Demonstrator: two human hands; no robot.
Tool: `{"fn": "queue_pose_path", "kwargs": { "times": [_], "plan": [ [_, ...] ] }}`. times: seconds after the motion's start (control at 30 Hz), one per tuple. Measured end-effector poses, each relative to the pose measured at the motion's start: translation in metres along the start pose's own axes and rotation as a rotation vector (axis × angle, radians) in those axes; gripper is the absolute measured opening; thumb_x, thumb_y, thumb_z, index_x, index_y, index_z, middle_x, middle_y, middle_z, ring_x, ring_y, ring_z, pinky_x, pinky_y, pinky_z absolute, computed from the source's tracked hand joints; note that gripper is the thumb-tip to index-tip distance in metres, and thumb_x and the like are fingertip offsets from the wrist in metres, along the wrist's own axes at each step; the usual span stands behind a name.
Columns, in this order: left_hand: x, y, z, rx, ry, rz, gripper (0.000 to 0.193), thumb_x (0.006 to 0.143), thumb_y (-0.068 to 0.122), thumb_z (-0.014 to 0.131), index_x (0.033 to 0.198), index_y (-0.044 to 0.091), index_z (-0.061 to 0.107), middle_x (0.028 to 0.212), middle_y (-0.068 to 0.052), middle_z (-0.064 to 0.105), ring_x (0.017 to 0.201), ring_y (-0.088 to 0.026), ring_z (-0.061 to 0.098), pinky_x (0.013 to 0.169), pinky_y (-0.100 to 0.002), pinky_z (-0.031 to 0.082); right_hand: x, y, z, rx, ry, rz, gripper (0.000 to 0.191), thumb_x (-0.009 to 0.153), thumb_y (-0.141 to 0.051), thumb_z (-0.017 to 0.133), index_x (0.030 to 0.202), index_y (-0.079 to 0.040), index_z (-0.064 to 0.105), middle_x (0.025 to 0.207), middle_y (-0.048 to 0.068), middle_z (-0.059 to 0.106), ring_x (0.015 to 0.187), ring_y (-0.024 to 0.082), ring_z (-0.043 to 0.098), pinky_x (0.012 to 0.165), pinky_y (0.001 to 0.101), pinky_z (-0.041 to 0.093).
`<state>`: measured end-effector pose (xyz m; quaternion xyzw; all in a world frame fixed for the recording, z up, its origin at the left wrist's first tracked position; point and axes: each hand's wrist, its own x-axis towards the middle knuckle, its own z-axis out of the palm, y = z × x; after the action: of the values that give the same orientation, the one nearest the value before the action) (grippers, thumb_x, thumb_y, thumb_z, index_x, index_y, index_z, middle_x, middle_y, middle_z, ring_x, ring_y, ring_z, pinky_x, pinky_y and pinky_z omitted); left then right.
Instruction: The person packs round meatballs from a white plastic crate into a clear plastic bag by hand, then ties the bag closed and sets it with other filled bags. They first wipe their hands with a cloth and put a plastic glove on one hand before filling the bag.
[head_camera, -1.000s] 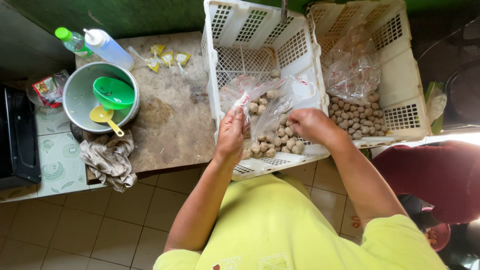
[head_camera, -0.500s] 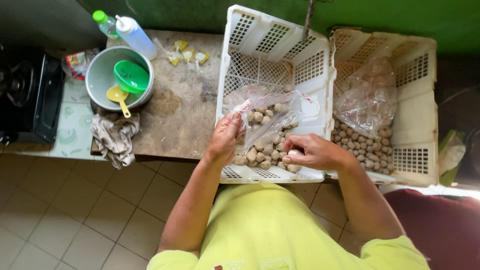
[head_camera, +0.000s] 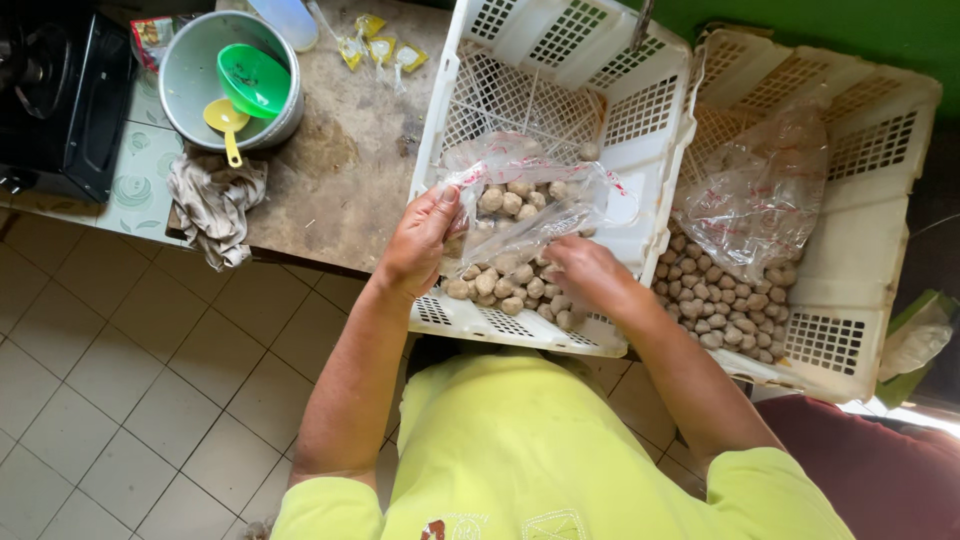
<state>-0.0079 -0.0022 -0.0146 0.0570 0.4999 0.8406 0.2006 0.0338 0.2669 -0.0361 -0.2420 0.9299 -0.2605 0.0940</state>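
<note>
Head view: left hand (head_camera: 418, 243) pinching clear plastic bag (head_camera: 530, 205) open above white slatted plastic crate (head_camera: 560, 120); right hand (head_camera: 590, 272) closed on small tan balls (head_camera: 500, 285). Filling step; next, drop into bag mouth.

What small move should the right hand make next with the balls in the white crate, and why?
Probably the right hand should lift some small round brownish balls into the clear plastic bag, because the left hand holds it open above the white plastic crate.
</note>
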Motion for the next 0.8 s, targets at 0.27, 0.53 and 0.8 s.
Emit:
{"fn": "queue_pose_path", "kwargs": {
  "times": [0.27,0.53,0.8],
  "plan": [
    [0.005,0.004,0.008,-0.049,-0.004,-0.031,0.023,0.111,0.029,0.050,0.100,0.012,0.059,0.077,0.008,0.046,0.067,-0.004,0.037,0.059,-0.021,0.034,0.017,-0.010,0.021,-0.239,-0.277,0.235,0.029,0.090,-0.010,0.061,0.119,-0.008,0.061,0.098,0.016,0.070,0.099,0.036,0.067,0.082,0.0485,0.055],
    [0.019,-0.016,0.003,-0.060,-0.008,-0.013,0.025,0.112,0.029,0.053,0.118,0.009,0.066,0.090,0.007,0.059,0.079,-0.003,0.050,0.073,-0.024,0.044,0.019,-0.011,0.024,-0.280,-0.292,0.152,0.019,0.083,-0.014,0.066,0.102,-0.013,0.068,0.099,0.015,0.070,0.102,0.034,0.066,0.088,0.0460,0.054],
    [0.024,-0.019,0.004,-0.030,-0.020,-0.053,0.031,0.110,0.029,0.049,0.128,0.008,0.064,0.093,0.010,0.060,0.082,-0.001,0.050,0.078,-0.022,0.045,-0.021,-0.030,-0.029,0.242,-0.176,0.166,0.036,0.080,-0.024,0.078,0.110,-0.006,0.068,0.092,0.009,0.071,0.083,0.024,0.068,0.074,0.0382,0.056]
  ]
}}
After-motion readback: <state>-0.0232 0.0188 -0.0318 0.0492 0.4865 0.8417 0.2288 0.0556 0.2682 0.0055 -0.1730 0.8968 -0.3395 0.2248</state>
